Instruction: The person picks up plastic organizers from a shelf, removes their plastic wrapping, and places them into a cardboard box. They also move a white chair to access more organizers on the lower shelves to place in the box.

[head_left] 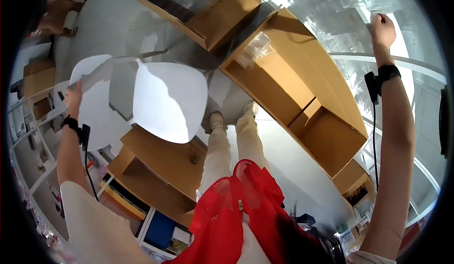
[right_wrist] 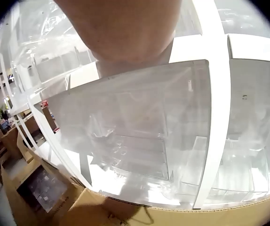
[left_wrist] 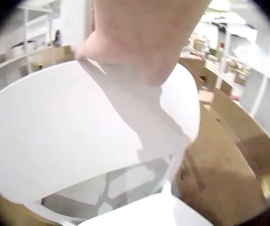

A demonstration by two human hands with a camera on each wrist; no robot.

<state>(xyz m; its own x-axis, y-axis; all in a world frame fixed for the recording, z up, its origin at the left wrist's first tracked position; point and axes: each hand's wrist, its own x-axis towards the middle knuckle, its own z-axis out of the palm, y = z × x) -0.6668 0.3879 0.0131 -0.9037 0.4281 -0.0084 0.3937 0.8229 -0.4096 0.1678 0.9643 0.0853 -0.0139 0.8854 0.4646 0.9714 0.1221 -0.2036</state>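
The left hand grips the white chair near a cardboard box, the right hand at the shelf, its hold unclear; shifting the chair seems the step, next calling for clearance past the box.

Two bare arms reach forward, spread wide. The left arm leaves a pale cloth sleeve near seven o'clock, bends, and rises to the left hand, just past nine. The right arm runs long and nearly straight from between four and five to the right hand at two, its fingers curled inward. Black straps circle the left wrist and right wrist. In both wrist views the hand looms at twelve o'clock, its fingertips hidden.
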